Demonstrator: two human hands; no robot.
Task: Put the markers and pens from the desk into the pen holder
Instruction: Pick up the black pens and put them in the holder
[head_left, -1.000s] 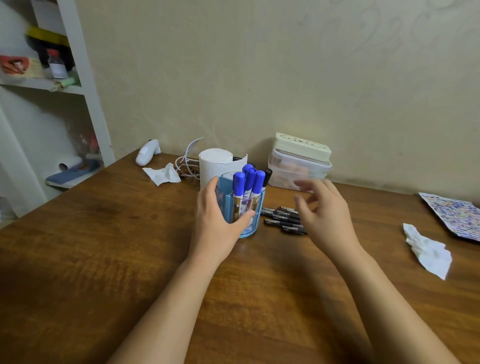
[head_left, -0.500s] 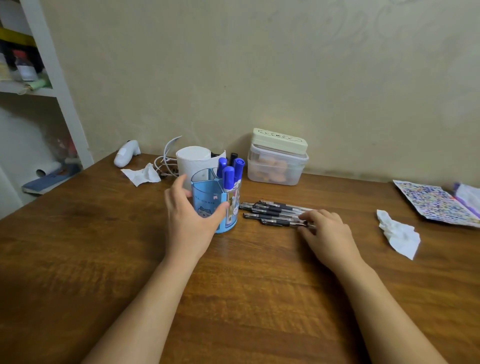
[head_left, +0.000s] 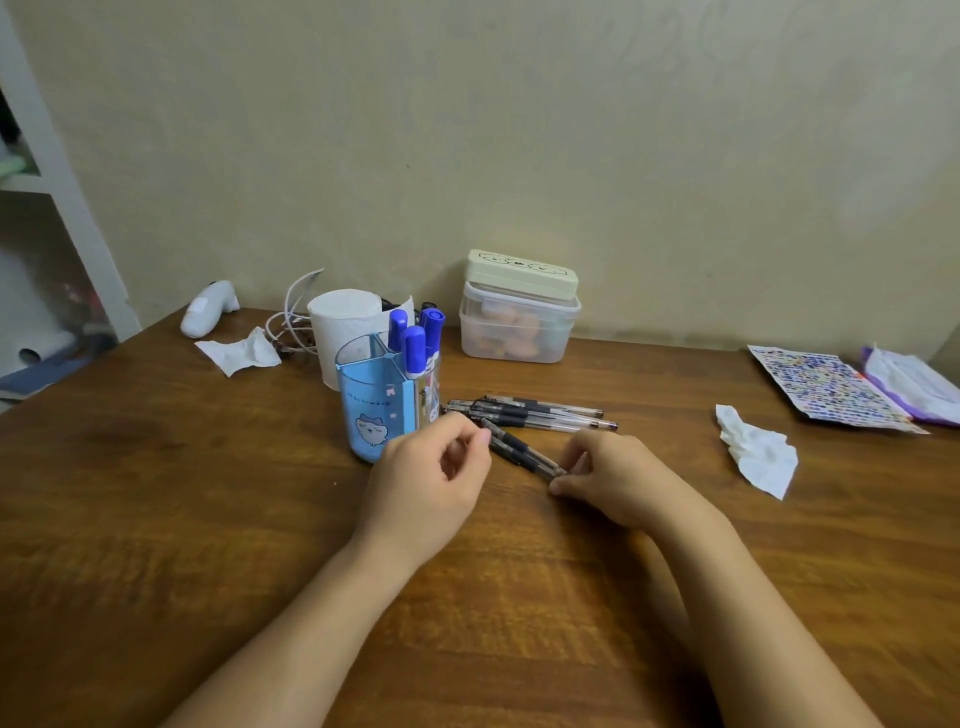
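A blue pen holder (head_left: 374, 405) stands on the wooden desk (head_left: 156, 493) with three blue-capped markers (head_left: 414, 347) upright in it. To its right, several black pens (head_left: 540, 413) lie side by side on the desk. In front of them a small bundle of black pens (head_left: 522, 452) lies slanted between my hands. My right hand (head_left: 618, 478) pinches its right end. My left hand (head_left: 431, 483), just in front of the holder, has its curled fingertips on the left end. The pen tips are hidden by my fingers.
Behind the holder stand a white paper roll (head_left: 345, 317), cables (head_left: 291, 322) and a lidded plastic box (head_left: 519, 327). Crumpled tissues lie at left (head_left: 241, 351) and right (head_left: 758, 452). A patterned sheet (head_left: 831, 387) lies far right, a white device (head_left: 208, 309) and a shelf (head_left: 67, 208) at left.
My left hand has let go of the pen holder and moved right to the pens. My right hand has drawn a few pens out of the pile toward me.
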